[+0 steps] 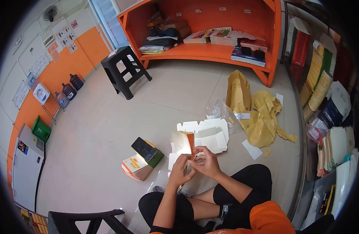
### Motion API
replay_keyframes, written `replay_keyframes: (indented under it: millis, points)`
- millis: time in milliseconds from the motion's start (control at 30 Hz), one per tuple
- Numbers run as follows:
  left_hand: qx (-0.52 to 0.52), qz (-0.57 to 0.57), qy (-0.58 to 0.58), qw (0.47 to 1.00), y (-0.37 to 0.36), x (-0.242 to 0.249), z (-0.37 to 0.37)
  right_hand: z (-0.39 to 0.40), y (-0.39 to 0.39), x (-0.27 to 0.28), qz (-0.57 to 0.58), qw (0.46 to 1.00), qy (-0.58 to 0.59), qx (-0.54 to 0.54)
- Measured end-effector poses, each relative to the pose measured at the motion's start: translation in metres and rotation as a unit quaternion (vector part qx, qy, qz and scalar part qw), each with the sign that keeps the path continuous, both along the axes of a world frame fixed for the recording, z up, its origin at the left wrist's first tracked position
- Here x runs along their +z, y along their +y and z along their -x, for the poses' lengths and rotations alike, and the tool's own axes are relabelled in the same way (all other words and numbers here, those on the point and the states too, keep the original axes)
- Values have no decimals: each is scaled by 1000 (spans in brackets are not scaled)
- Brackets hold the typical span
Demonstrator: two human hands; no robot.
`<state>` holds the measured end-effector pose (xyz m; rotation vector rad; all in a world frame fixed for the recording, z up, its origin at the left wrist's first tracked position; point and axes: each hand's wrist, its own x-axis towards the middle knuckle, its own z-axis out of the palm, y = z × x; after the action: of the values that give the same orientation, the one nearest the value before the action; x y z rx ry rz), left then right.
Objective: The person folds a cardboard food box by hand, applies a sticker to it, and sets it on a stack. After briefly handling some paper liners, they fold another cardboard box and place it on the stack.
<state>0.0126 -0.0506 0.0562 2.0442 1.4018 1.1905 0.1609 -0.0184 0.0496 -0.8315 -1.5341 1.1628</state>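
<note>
Between my two hands I hold a small thin-card box, white inside and orange on one outer side. My left hand is closed at its lower edge. The fingers of my right hand pinch its lower right corner. Just beyond lie white, unfolded card boxes, overlapping on the floor. To the left sits a fanned stack of flat printed cartons with orange and yellow lettering. A black phone rests on a green-sided part of that pile.
Torn brown wrapping paper and clear plastic lie at the right. A black stool stands ahead, before an orange shelf of papers. Packed goods line the right side. Another black stool is close at lower left.
</note>
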Motion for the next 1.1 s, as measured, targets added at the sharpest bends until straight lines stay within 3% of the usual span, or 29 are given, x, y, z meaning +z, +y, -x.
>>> replay_keyframes:
  millis: [367, 467, 567, 600, 700, 867, 967, 1067, 1100]
  points:
    - [82, -157, 143, 974, 1, -10, -11, -12, 20, -15, -27, 999, -35, -12]
    - [93, -169, 89, 977, 2, -14, -9, -17, 28, -21, 40, 999, -8, -23]
    - [166, -172, 99, 966, -2, -11, -9, -27, 35, -14, 17, 992, -92, -89]
    - [180, -162, 34, 970, 1, -19, -7, -30, 37, -13, 16, 988, -101, -115]
    - [128, 49, -164, 977, 2, -24, -6, -28, 32, -6, -29, 986, -120, -115]
    - [89, 27, -87, 992, 4, -18, -22, -14, 23, -17, -12, 995, -91, -47]
    - [89, 74, -122, 986, 3, -30, -22, -16, 26, -20, 12, 995, -85, -45]
    - [161, 142, -184, 959, 3, -32, -16, -20, 28, -15, 33, 992, -111, -52]
    - [150, 151, -247, 945, 4, -35, -13, -20, 29, -15, -4, 989, -137, -56]
